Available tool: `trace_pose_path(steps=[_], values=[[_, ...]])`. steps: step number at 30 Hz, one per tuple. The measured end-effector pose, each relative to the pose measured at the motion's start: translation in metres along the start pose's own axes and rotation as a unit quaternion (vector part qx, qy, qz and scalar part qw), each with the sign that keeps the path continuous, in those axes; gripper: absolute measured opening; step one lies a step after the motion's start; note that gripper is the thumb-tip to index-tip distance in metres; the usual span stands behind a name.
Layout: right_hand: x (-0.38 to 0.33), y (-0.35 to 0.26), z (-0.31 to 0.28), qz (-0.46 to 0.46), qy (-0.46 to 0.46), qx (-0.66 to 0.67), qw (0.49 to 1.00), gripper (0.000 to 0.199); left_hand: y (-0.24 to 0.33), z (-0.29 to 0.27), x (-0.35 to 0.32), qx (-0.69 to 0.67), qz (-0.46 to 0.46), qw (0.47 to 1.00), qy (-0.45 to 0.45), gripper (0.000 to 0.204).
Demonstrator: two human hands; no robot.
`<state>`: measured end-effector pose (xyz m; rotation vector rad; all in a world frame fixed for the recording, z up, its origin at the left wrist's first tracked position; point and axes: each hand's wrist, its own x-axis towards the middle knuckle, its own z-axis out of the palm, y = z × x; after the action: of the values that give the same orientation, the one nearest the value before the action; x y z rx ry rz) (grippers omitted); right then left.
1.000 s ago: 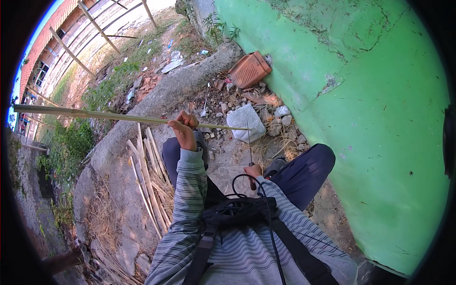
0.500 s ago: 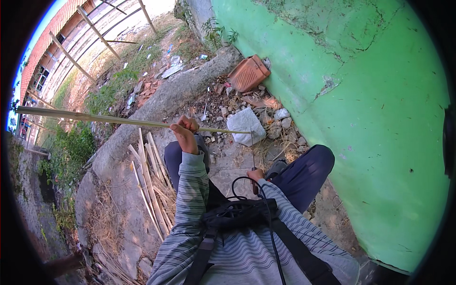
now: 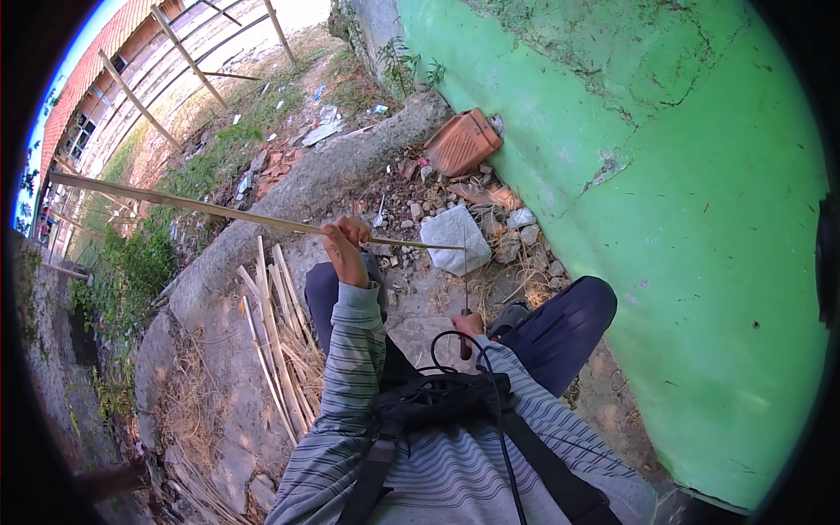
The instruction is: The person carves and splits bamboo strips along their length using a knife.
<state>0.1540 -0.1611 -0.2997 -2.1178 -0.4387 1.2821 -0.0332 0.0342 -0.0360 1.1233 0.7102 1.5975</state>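
Note:
My left hand [image 3: 348,247] is closed around a long, pale bamboo strip [image 3: 219,211] that reaches far out to the left. The strip's thin right end lies over a whitish stone block [image 3: 454,229] on the ground, close to the blade. In my right hand [image 3: 470,325] is a knife [image 3: 465,346] by its brown handle. Its thin dark blade, seen nearly edge-on, points away from me and meets or crosses the strip's tip at the block; whether they touch I cannot tell.
Split bamboo strips [image 3: 278,337] lie in a pile left of my leg. Beyond the block are rubble and an orange clay roof tile [image 3: 464,143] against the green wall [image 3: 691,262]. A black cable [image 3: 500,411] hangs over my chest. A concrete ledge [image 3: 350,157] curves along the left.
The strip's far left end has swung away from me and slightly right, so the strip slants more. Both hands stay in nearly the same places, with the knife still at the block.

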Motion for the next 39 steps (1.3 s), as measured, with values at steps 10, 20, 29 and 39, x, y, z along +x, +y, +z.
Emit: trace_pose_path(steps=[10,20,29,39], values=[[-0.045,-0.085,-0.017,-0.315,-0.079,0.08,0.942,0.023,0.002,0.0,-0.009,-0.066,-0.039,0.994,-0.079,0.066],[-0.062,-0.088,-0.002,-0.26,-0.208,0.061,0.941,0.029,-0.001,0.006,-0.007,-0.114,-0.03,0.993,-0.021,0.064],[-0.058,-0.084,0.001,-0.324,-0.183,0.004,0.928,0.03,0.01,0.011,-0.017,-0.072,-0.056,0.996,0.018,0.061],[-0.066,-0.093,0.006,-0.327,-0.174,0.023,0.929,0.02,0.01,0.009,-0.023,-0.083,-0.05,0.994,0.044,0.058]])
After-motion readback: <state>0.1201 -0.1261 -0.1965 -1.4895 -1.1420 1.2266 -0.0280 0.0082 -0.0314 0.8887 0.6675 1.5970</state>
